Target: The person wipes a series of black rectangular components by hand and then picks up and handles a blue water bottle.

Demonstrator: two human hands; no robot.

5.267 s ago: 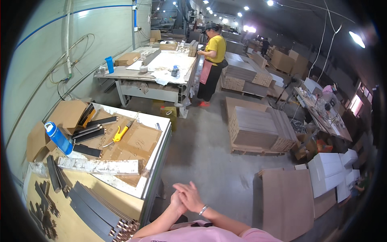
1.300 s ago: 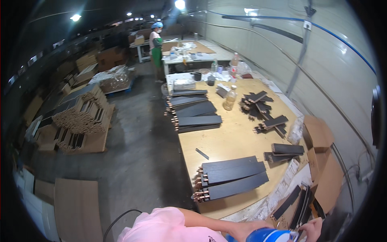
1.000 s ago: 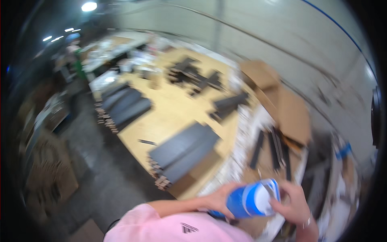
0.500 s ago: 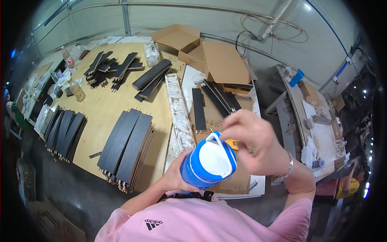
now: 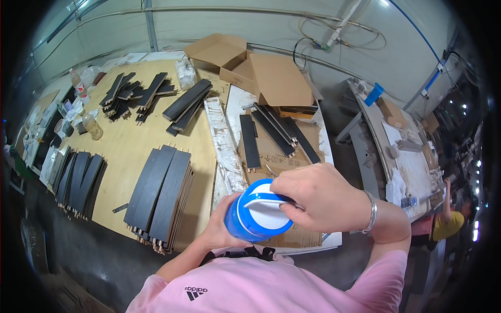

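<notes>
In front of my chest I hold a blue water bottle (image 5: pixel 239 225) with a white-topped lid (image 5: pixel 271 216) and a carrying loop. My left hand (image 5: pixel 215 229) wraps round the bottle's left side. The right hand (image 5: pixel 319 194), with a bracelet at the wrist, comes over the lid from the right, its thumb and fingers closed on the loop (image 5: pixel 259 199); the fingertips are partly hidden. Beyond the bottle, several dark wooden strips (image 5: pixel 250 141) lie on flattened cardboard (image 5: pixel 276 163).
A stack of dark boards (image 5: pixel 164 193) stands on the yellowish table (image 5: pixel 117 167) to the left, with another bundle (image 5: pixel 78 177) beyond it. Loose strips (image 5: pixel 188 104) and an open cardboard box (image 5: pixel 282 81) lie farther back. A side bench (image 5: pixel 402 141) and a person in yellow (image 5: pixel 448 225) are at right.
My right hand has come down onto the lid and closed on the loop, which now lies across the top. The bottle has shifted slightly left and down.
</notes>
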